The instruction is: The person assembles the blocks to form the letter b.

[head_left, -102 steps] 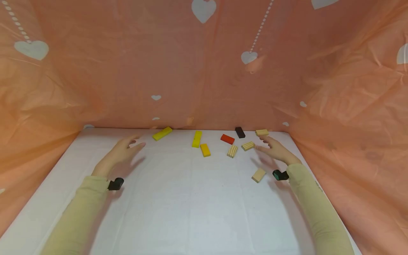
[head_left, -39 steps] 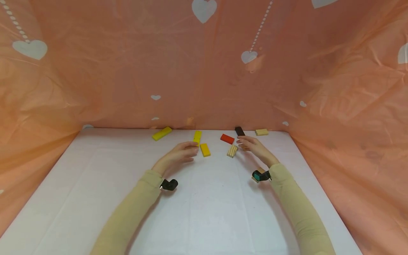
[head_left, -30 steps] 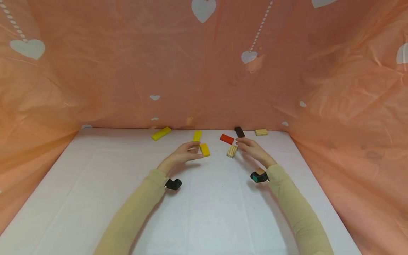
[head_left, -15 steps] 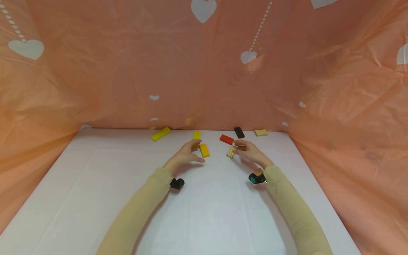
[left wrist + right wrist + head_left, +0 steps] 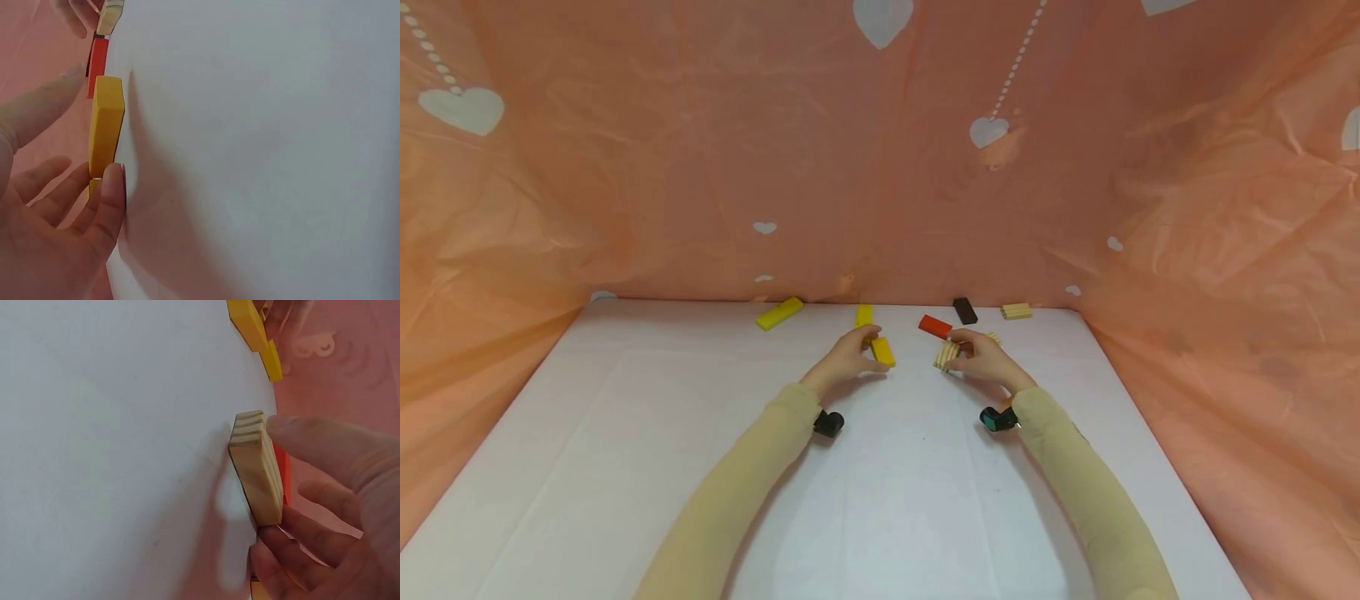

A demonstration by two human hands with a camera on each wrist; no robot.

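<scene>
On the white table lie several domino-sized wooden blocks. My left hand (image 5: 847, 358) reaches around the orange-yellow block (image 5: 883, 353); in the left wrist view its fingertips are by the near end of that block (image 5: 107, 128), while the thumb stands apart from it. My right hand (image 5: 988, 364) is at a striped natural-wood block (image 5: 944, 357). In the right wrist view the thumb tip lies close against one end of the striped block (image 5: 256, 472), fingers near its other end; whether they touch is unclear. Behind the left fingers a yellow block (image 5: 864, 314) is partly hidden.
Near the back edge lie a yellow-green block (image 5: 780, 314), a red block (image 5: 935, 326), a black block (image 5: 965, 311) and a pale wood block (image 5: 1017, 311). Another striped block (image 5: 995, 338) shows behind my right hand. Pink cloth (image 5: 820, 167) with hearts walls the table.
Both hands have come inward from the sides. The left has moved right to the orange-yellow block, the right has moved left to the striped block. The blocks lie where they were.
</scene>
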